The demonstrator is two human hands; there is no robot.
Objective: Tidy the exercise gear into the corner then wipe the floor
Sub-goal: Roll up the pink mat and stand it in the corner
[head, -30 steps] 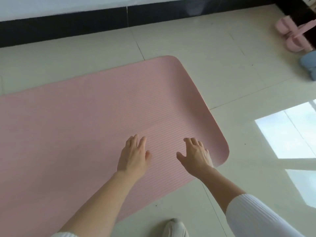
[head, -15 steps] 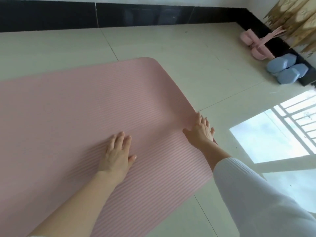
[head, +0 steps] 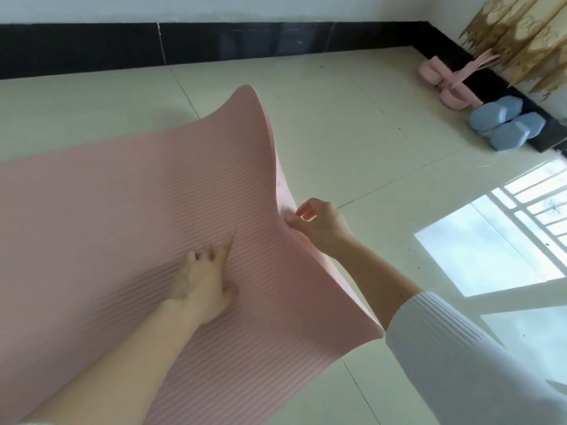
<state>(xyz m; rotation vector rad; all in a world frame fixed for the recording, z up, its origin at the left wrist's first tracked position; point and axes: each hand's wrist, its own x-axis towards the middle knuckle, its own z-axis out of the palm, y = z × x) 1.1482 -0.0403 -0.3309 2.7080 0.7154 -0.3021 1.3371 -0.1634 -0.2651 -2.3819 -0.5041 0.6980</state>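
The short edge of the ribbed pink foam exercise mat [head: 129, 210] was pinched by the right hand [head: 319, 227] and lifted off the cream tiled floor [head: 352, 142], while the left hand [head: 204, 279] was pressed flat, fingers spread, on the mat's surface. Well apart, in the corner by the black skirting, pale blue dumbbells [head: 506, 124] and a pink strapped exerciser [head: 451, 84] were seen.

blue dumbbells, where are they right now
In the head view the blue dumbbells lie at the far right on the floor, against the black baseboard, just nearer than the pink gear.
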